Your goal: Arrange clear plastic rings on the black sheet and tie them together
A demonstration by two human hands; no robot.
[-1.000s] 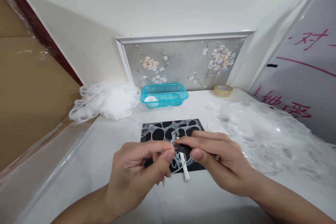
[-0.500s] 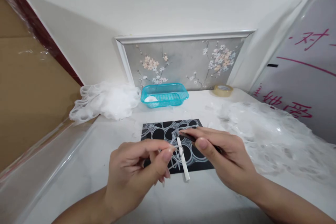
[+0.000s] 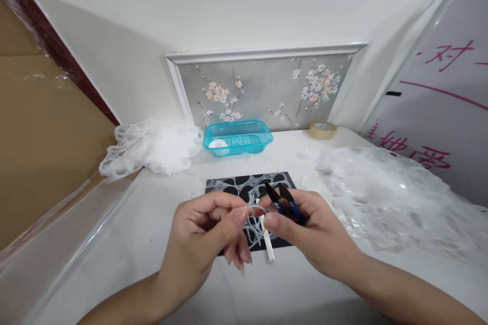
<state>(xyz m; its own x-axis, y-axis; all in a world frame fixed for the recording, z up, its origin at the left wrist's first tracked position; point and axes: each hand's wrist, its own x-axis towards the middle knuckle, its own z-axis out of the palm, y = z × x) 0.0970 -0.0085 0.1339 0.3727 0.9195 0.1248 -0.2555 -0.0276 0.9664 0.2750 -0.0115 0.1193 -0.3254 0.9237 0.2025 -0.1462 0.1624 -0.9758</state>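
My left hand [image 3: 202, 244] pinches a thin, clear plastic loop [image 3: 258, 208] between thumb and index finger, its other fingers curled below. Thread snips [image 3: 286, 204] with dark blades and a blue body rest in my right hand [image 3: 320, 231], the blades parted and pointing up and away. The right thumb and index tips are at the loop's right side; whether they grip it I cannot tell. Under both hands lies a black sheet [image 3: 241, 181] covered with clear ring outlines. A narrow white strip [image 3: 270, 251] lies across its front edge, partly hidden by the fingers.
A pile of clear white plastic rings [image 3: 160, 144] is at the back left, and a wider heap [image 3: 385, 188] spreads on the right. Between them stand a turquoise basket [image 3: 238, 148] with a white round item inside and a tape roll [image 3: 322, 130]. Cardboard [image 3: 46, 106] borders the left.
The snips have swung from lying low along my right hand to blades upward. My right fingers have come in beside the left fingertips, at the clear loop.
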